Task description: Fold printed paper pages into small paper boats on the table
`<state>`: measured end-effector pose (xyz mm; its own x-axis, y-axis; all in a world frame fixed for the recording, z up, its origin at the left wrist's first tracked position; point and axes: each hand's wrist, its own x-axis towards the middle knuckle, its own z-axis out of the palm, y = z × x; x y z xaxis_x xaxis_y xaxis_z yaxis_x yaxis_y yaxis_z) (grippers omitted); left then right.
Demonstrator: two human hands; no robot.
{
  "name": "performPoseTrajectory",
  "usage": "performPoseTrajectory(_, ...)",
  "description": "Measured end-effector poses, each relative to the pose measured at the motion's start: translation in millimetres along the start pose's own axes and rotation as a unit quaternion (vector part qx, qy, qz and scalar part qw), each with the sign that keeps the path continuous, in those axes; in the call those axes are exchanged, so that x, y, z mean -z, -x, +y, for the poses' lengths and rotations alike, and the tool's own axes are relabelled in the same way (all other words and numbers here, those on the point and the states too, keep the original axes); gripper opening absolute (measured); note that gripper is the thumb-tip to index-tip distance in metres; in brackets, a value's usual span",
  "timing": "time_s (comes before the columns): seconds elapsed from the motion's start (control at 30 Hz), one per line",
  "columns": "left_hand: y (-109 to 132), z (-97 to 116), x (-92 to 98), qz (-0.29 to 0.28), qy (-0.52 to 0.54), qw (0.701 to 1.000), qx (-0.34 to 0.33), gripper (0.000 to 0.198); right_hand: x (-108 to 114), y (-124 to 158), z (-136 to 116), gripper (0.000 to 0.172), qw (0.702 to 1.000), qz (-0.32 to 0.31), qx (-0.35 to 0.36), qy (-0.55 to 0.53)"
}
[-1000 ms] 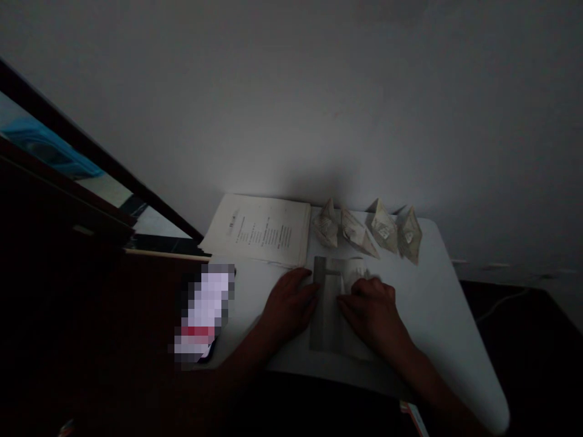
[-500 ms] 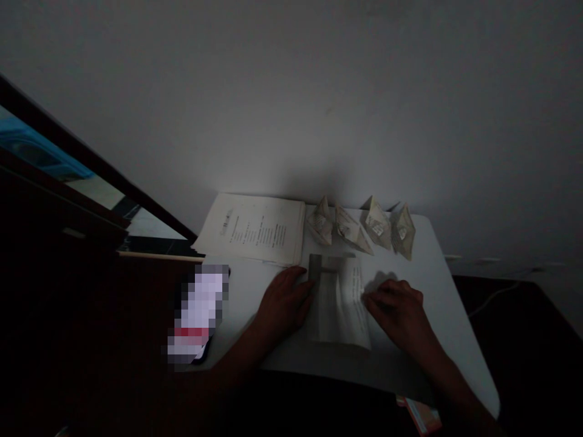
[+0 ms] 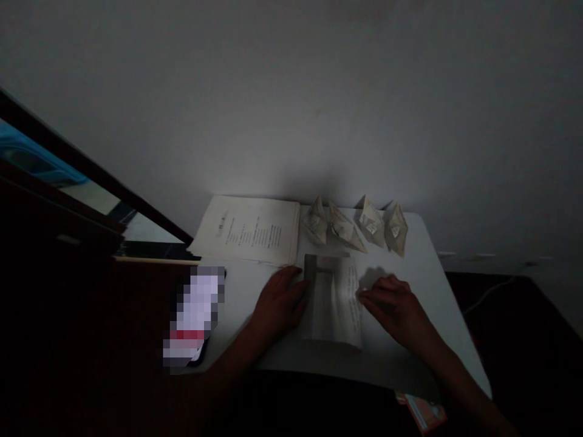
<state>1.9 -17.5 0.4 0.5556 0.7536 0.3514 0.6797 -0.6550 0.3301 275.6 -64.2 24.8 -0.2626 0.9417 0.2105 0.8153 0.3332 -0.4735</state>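
A printed sheet of paper lies on the small white table, its right part curving up off the surface. My right hand pinches the sheet's right edge between thumb and fingers. At the left edge, my left hand rests with its fingers stretched out and apart, the fingertips by the paper. Behind the sheet stand several folded paper boats: one boat at the left, another boat beside it, and a pair on the right, the outermost boat nearest the table's right side.
A stack of printed pages lies at the table's back left, against the wall. A phone with a blurred screen is at the left edge of the table. Under the front right edge shows a colourful printed item. A cable runs at the right.
The whole view has shifted slightly. The sheet's lower right corner has come a little to the left, and the paper bows a bit more. Both hands keep nearly the same places on it.
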Motion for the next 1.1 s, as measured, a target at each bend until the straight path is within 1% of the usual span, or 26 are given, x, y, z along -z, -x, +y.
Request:
performPoseTrajectory(0.1, 0, 0, 0.6, 0.004, -0.003, 1.000, -0.001, 0.027, 0, -9, 6, 0.016, 0.998, -0.055, 0.033, 0.010)
performPoseTrajectory(0.27, 0, -1, 0.1, 0.010, -0.001, 1.000, -0.009, 0.028, 0, -15, 17, 0.018, 0.996, -0.077, 0.050, 0.009)
performPoseTrajectory(0.47, 0, 0, -0.1, 0.010, 0.003, 1.000, -0.006, 0.028, -1, -14, 20, 0.018, 0.995, -0.081, 0.057, 0.017)
performPoseTrajectory(0.67, -1, 1, 1.8, 0.016, 0.005, 1.000, -0.009, 0.028, -4, -11, 26, 0.018, 0.995, -0.064, 0.077, 0.015)
performPoseTrajectory(0.9, -1, 0, -0.5, 0.014, 0.004, 1.000, -0.007, 0.029, -2, -9, 24, 0.017, 0.995, -0.067, 0.069, 0.013)
performPoseTrajectory(1.1, 0, 1, -0.8, 0.005, -0.001, 1.000, 0.000, 0.028, -2, -5, 23, 0.018, 0.996, -0.053, 0.064, 0.021)
